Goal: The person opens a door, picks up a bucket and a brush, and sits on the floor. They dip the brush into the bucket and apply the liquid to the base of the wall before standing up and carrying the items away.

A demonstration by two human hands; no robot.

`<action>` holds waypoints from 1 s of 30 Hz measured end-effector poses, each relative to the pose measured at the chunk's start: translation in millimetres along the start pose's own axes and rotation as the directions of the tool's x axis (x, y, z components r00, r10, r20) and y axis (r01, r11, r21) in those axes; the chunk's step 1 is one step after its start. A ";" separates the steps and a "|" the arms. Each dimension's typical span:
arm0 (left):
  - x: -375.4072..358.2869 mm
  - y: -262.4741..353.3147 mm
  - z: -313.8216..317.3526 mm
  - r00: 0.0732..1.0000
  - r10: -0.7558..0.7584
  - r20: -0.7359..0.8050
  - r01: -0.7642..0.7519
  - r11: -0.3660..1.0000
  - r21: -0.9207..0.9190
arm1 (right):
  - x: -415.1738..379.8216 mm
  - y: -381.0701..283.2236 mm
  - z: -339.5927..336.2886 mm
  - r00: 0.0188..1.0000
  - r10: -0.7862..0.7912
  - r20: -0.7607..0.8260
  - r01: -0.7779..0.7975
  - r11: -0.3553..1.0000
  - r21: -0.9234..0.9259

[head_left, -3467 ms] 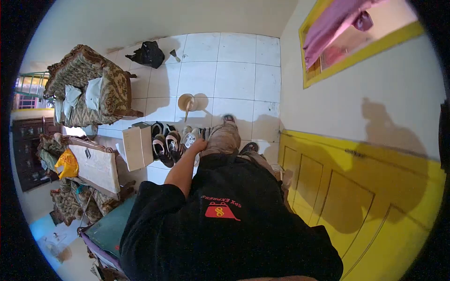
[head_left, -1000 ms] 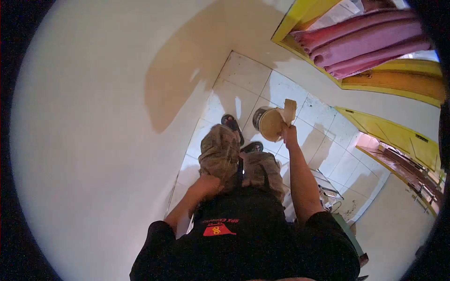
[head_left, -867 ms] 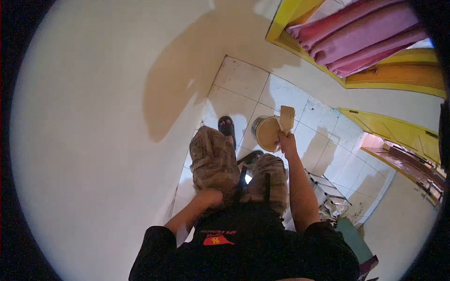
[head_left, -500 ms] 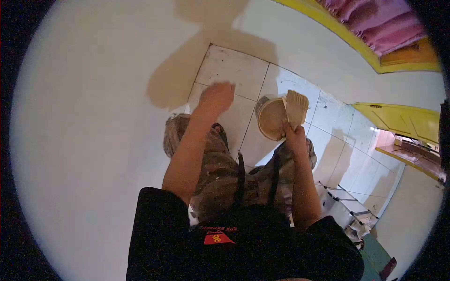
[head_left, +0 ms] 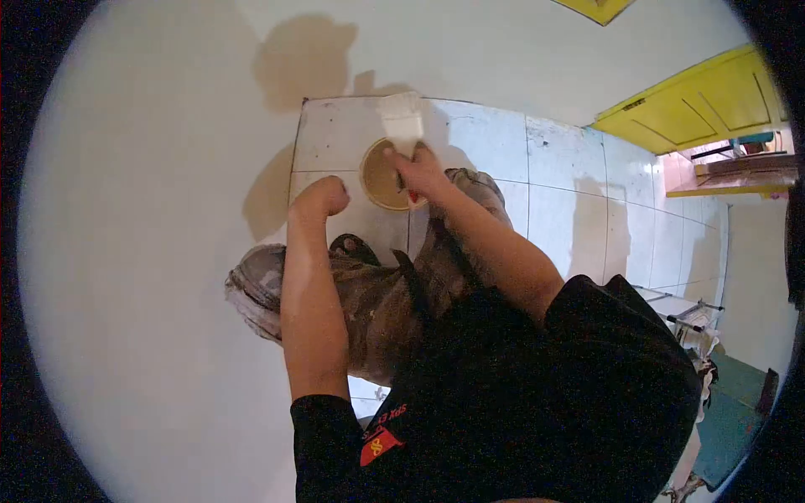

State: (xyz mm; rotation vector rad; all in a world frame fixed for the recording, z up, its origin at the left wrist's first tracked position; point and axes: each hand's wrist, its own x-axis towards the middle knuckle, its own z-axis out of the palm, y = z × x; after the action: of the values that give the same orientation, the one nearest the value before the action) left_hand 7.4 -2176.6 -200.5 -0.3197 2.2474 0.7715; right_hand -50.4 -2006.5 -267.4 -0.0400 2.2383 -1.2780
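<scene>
A wide flat paintbrush (head_left: 403, 117) with pale, slightly blurred bristles is in my right hand (head_left: 422, 174), whose fingers wrap its handle; a bit of red shows below the grip. Directly beneath that hand stands a round paint bucket (head_left: 369, 186) with a cream rim and beige inside, partly hidden by the hand. My left hand (head_left: 322, 197) is curled into a fist to the left of the bucket, apart from it, with nothing visible in it. My knees in stained trousers (head_left: 369, 306) are bent below both hands.
A pale wall (head_left: 151, 251) rises on the left and meets the white tiled floor (head_left: 553, 218). At the right are a yellow door (head_left: 688, 101), a rack with metal bars (head_left: 696, 317) and a green panel (head_left: 738, 411). Shadows fall on the wall ahead.
My view has turned and shifted. The brush in my right hand has swung left across the bucket toward the wall. My left fist has come lower and nearer the bucket's side.
</scene>
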 end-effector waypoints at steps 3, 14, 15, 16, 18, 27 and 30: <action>11.4 -4.2 8.4 0.998 -0.051 -0.036 0.054 0.995 0.082 | -6.6 17.3 20.7 0.996 -0.062 0.068 0.055 0.994 0.093; 38.4 -16.9 37.7 0.985 -0.066 0.159 0.022 0.965 0.263 | -16.3 36.5 28.1 0.944 -0.227 0.238 0.212 0.973 0.087; 34.2 -13.4 36.3 0.985 -0.091 0.144 0.057 0.973 0.224 | -12.6 40.7 29.4 0.934 -0.194 0.300 0.177 0.981 0.084; 31.3 -9.0 34.7 0.985 -0.115 0.131 0.090 0.979 0.186 | -8.9 46.3 29.3 0.937 -0.197 0.290 0.179 0.980 0.087; 24.9 1.6 33.5 0.983 -0.156 0.097 0.134 0.971 0.196 | -17.9 41.7 20.1 0.939 -0.151 0.309 0.131 0.988 0.086; 45.7 -8.6 44.4 0.976 0.202 -0.079 -0.198 0.978 0.064 | -67.8 16.5 -17.6 0.881 -0.306 0.361 0.188 0.926 0.327; 51.9 -11.8 44.0 0.970 0.206 -0.130 -0.185 0.970 0.158 | -39.0 47.2 4.4 0.903 -0.181 0.389 0.057 0.949 0.309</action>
State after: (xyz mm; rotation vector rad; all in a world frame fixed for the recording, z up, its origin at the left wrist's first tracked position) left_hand 0.5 -2158.9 -266.9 -0.0866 2.4856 0.7000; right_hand -4.1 -1972.9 -289.4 -0.3146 1.6938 -1.4950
